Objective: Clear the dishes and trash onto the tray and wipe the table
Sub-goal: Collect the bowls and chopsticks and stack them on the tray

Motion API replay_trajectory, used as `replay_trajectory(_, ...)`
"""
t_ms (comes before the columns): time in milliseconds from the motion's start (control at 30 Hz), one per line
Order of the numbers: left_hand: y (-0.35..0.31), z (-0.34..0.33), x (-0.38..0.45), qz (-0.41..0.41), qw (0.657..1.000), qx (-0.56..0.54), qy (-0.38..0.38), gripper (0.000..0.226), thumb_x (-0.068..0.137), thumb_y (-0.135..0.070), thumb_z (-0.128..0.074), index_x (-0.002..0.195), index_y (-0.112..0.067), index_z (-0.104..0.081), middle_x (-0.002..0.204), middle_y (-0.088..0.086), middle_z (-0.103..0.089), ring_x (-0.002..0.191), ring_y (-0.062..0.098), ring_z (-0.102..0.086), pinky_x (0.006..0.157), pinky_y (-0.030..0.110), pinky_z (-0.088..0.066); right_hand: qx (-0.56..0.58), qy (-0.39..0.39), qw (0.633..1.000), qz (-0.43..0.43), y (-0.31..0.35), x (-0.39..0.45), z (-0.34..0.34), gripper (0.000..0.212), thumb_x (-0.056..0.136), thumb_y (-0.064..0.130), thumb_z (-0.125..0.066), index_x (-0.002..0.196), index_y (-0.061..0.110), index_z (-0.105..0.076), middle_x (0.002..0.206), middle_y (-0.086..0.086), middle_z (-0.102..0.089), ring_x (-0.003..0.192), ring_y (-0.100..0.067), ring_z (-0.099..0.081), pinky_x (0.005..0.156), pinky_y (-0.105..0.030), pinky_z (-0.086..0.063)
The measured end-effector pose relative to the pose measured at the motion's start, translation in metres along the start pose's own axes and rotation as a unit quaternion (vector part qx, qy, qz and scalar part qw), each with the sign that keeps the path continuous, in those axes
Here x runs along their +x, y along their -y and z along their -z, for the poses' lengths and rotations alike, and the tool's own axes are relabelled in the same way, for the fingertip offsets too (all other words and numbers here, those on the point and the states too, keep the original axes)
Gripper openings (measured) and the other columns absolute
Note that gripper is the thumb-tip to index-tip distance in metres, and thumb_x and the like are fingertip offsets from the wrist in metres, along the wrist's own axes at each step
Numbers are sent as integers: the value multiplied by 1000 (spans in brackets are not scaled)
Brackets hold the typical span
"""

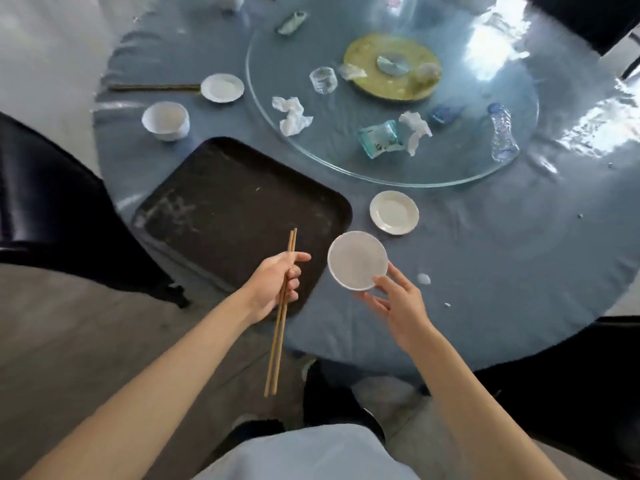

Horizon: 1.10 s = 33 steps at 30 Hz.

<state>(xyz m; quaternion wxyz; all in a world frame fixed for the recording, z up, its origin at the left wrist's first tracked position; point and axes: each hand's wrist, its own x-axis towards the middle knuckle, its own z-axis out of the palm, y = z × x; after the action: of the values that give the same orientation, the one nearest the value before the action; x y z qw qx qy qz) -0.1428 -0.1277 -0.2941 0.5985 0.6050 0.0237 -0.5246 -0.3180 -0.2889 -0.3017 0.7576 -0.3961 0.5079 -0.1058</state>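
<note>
My left hand (275, 284) grips a pair of wooden chopsticks (280, 327) over the near right corner of the dark tray (221, 202), which holds nothing. My right hand (398, 303) holds a white bowl (357, 260) by its near rim, lifted just right of the tray. A small white plate (394, 212) lies on the blue table beyond the bowl. Farther left sit another white bowl (166, 120), a white plate (222, 87) and a second pair of chopsticks (154, 87).
The glass turntable (450, 174) carries crumpled tissues (292, 115), a clear cup (323, 80), a teal wrapper (379, 138), a crushed plastic bottle (502, 133) and a yellow disc (393, 65). Dark chairs (52, 216) stand at the left, right and far right.
</note>
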Motion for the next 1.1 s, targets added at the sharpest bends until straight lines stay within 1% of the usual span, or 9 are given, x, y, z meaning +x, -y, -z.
replay_trajectory(100, 20, 63, -51, -29, 999, -19, -37, 33, 110, -33, -35, 124, -15, -58, 67, -7, -36, 50, 6, -35, 46, 19, -38, -38, 42, 998, 2, -34, -27, -54, 46, 97, 9, -68, 140, 24, -63, 125, -5, -70, 91, -28, -78, 84, -41, -64)
replay_trajectory(233, 49, 148, -108, -39, 992, -66, -96, 33, 109, -39, -35, 121, -20, -59, 66, -7, -35, 49, 5, -29, 42, 17, -28, -97, 95, 991, -17, -79, -59, -130, 46, 95, 7, -68, 137, 26, -66, 130, -7, -69, 97, -33, -77, 79, -36, -64)
replay_trajectory(333, 69, 205, -142, -38, 981, -124, -144, 31, 109, -36, -36, 120, -18, -58, 64, -8, -35, 47, 4, -25, 38, 16, -22, -135, 147, 979, -27, -110, -81, -185, 42, 95, 5, -66, 129, 28, -70, 126, -5, -71, 94, -29, -78, 80, -37, -64)
replay_trajectory(400, 80, 240, -162, -41, 969, -176, -167, 28, 108, -29, -35, 117, -14, -58, 63, -7, -35, 45, 4, -26, 36, 16, -21, -170, 174, 969, -33, -129, -94, -220, 39, 95, 4, -66, 124, 30, -72, 123, -1, -72, 94, -24, -78, 81, -38, -63)
replay_trajectory(567, 104, 326, -207, -68, 926, -307, -209, 28, 104, -20, -34, 116, -10, -57, 64, -5, -38, 46, 6, -31, 38, 18, -25, -261, 247, 932, -45, -173, -110, -306, 43, 96, 6, -66, 134, 27, -68, 123, -1, -71, 91, -23, -78, 88, -42, -62)
replay_trajectory(700, 119, 396, -232, -92, 895, -352, -257, 24, 106, -16, -35, 119, -8, -54, 65, -3, -42, 48, 7, -36, 38, 18, -28, -316, 279, 905, -51, -212, -117, -385, 41, 96, 11, -69, 131, 30, -69, 127, 1, -69, 103, -25, -74, 76, -33, -63)
replay_trajectory(833, 121, 469, -246, -104, 874, -361, -309, 24, 109, -15, -35, 112, -7, -57, 71, 0, -43, 56, 10, -38, 41, 18, -33, -329, 316, 885, -91, -256, -116, -469, 42, 95, 7, -66, 132, 28, -68, 127, -4, -69, 101, -31, -76, 74, -31, -62)
replay_trajectory(1000, 104, 566, -261, -64, 862, -335, -374, 27, 110, -27, -35, 124, -18, -57, 70, -2, -45, 58, 11, -41, 51, 26, -40, -341, 330, 869, -140, -304, -116, -580, 44, 96, 4, -62, 136, 21, -65, 122, -13, -72, 94, -33, -77, 73, -31, -63)
replay_trajectory(1100, 83, 624, -268, -64, 857, -324, -395, 27, 110, -33, -36, 123, -25, -58, 67, -4, -42, 52, 9, -37, 45, 24, -36, -335, 331, 868, -159, -318, -118, -647, 45, 97, 5, -62, 139, 20, -62, 119, -16, -72, 94, -37, -77, 76, -34, -64)
